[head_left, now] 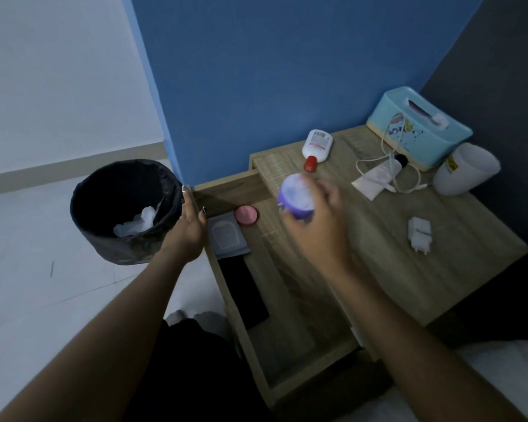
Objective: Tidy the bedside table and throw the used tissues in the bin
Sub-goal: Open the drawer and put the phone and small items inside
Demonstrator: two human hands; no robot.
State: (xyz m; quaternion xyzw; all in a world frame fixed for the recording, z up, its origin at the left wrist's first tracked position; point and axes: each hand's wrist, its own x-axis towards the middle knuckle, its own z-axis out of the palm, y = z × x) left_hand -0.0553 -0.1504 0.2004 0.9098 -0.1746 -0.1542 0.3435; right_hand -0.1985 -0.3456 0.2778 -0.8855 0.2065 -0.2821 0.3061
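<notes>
Because your right hand (314, 220) is motion-blurred, the purple jar (296, 196) its fingers curl round is hard to make out. Left hand (189, 226), fingers straight, rests on the open drawer (299, 327) edge. Tissues (137, 223) lie in the black bin (119, 184) on the floor (43, 254), beside the wood counter (409, 284); blue wall (256, 71) behind.

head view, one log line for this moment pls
right hand: holds jar near open drawer | left hand: touches drawer rim | bin: tissues inside

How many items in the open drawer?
3: pink round tin at the back, grey sachet beside it, black slab nearer the person. The right hand and its purple jar may hide more.
</notes>
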